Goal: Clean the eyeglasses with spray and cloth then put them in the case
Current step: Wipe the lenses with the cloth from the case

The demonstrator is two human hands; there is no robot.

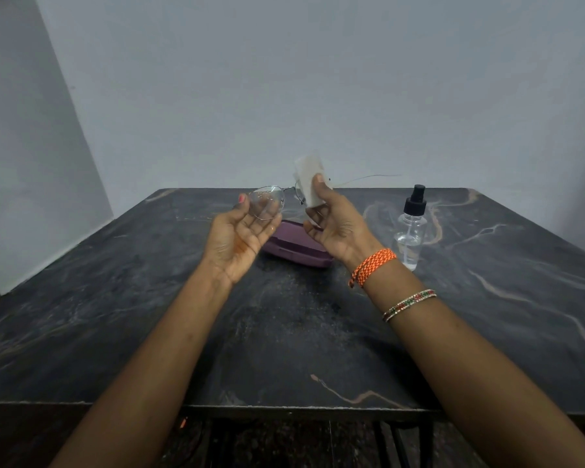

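Both hands are working above the purple case (296, 246), which is lying shut on the dark marbled table (318, 332). The left hand (240, 236) is hovering over the case's left end, palm up, its fingers loosely curled and cradling one lens of the eyeglasses (267, 201); the thumb tip is resting on that lens's outer edge. The right hand (335, 228) is hanging over the case's right end, pinching a folded white cloth (309, 184) between thumb and fingers around the other lens, so that lens is hiding behind the cloth. One thin temple arm is sticking out to the right from behind the cloth, above the case. The hands are covering much of the case's lid. To the right of the case, a clear spray bottle (411, 231) with a black pump is standing upright, just apart from it. An orange woven band (374, 266) and a beaded bangle (409, 305) are sitting on the right wrist, nearer the camera than the case.
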